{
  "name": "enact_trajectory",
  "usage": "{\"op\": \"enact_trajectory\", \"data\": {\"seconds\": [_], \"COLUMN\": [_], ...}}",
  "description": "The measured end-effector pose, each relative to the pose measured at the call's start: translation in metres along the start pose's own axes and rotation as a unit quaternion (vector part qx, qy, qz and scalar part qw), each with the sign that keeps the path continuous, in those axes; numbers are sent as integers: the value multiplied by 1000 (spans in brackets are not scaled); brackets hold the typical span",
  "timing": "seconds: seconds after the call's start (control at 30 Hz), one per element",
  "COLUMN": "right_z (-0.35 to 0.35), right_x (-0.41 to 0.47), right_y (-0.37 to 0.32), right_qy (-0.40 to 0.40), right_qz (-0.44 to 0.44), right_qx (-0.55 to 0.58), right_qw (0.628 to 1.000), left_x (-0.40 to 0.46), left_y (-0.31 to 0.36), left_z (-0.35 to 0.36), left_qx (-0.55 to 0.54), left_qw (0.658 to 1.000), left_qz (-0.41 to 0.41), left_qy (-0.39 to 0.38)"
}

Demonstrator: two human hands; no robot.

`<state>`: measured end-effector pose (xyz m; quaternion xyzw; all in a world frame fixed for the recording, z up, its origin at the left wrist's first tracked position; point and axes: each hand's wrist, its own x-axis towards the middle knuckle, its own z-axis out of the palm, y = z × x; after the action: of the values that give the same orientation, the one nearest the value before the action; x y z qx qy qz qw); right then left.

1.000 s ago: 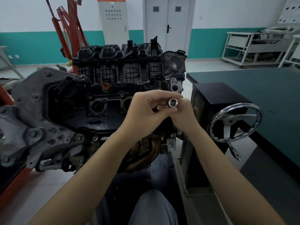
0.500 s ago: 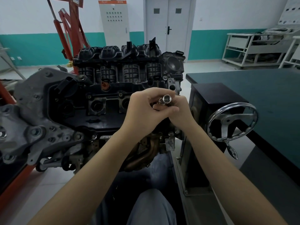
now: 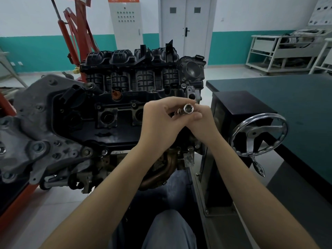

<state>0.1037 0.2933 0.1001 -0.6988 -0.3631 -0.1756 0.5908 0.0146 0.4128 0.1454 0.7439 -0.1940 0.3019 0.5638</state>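
Note:
A shiny metal socket (image 3: 187, 109) on a short drive end sits between both hands, its open mouth facing me. My left hand (image 3: 159, 123) curls its fingers and thumb around the socket's rear end. My right hand (image 3: 203, 123) lies behind and under it, fingers wrapped around the tool; whatever handle it has is hidden by the hands. Both hands hover in front of a black car engine (image 3: 115, 108) mounted on a stand, just right of its valve cover openings.
A chrome handwheel (image 3: 258, 135) with a crank knob sticks out from a black box (image 3: 239, 103) on the stand's right. A dark green table (image 3: 287, 97) lies behind it. A red engine hoist (image 3: 75, 33) stands at back left, white racks at back right.
Both hands with the socket have risen slightly and shifted a little left. The socket's mouth has tilted more toward me, and the left fingers have slid back, baring more of the socket.

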Motion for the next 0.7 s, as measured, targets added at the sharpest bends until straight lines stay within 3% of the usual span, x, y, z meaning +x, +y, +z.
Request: {"op": "enact_trajectory", "data": {"seconds": [0.2, 0.37, 0.6, 0.7], "right_z": [-2, -2, -4, -2], "right_x": [1, 1, -1, -1], "right_y": [1, 5, 5, 4], "right_qy": [-24, 3, 1, 12], "right_qz": [18, -1, 17, 8], "right_qx": [0, 16, 7, 9], "right_qw": [1000, 1000, 1000, 1000], "left_x": [0, 1, 1, 0], "left_y": [-1, 1, 0, 1], "left_z": [-4, -5, -6, -3], "left_qx": [-16, 16, -8, 30], "left_qw": [997, 999, 997, 998], "left_qz": [8, 10, 8, 9], "left_qy": [-73, -42, -81, -47]}}
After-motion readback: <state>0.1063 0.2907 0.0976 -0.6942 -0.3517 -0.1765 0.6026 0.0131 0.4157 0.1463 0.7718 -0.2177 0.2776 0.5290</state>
